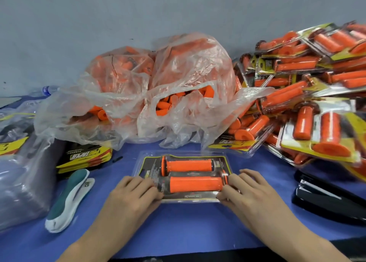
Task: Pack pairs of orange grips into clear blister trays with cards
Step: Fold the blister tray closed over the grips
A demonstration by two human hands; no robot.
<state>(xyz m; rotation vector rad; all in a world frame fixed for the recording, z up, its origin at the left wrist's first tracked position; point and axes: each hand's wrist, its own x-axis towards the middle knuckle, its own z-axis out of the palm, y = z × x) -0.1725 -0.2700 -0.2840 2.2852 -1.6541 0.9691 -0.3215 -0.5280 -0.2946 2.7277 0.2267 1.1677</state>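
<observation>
1. Head view: the clear plastic blister tray (141,156) lies on the blue tabletop (178,224), holding two ribbed orange rubber grips (195,184) over a black-and-yellow printed card (147,167).
2. Your left hand (134,194) and right hand (249,190) each pinch a near corner.
3. Risk: uneven squeezing may leave the edge unsnapped, freeing a grip.

The head camera looks forward and down, close over the table (178,232), facing the wall (118,14).
</observation>
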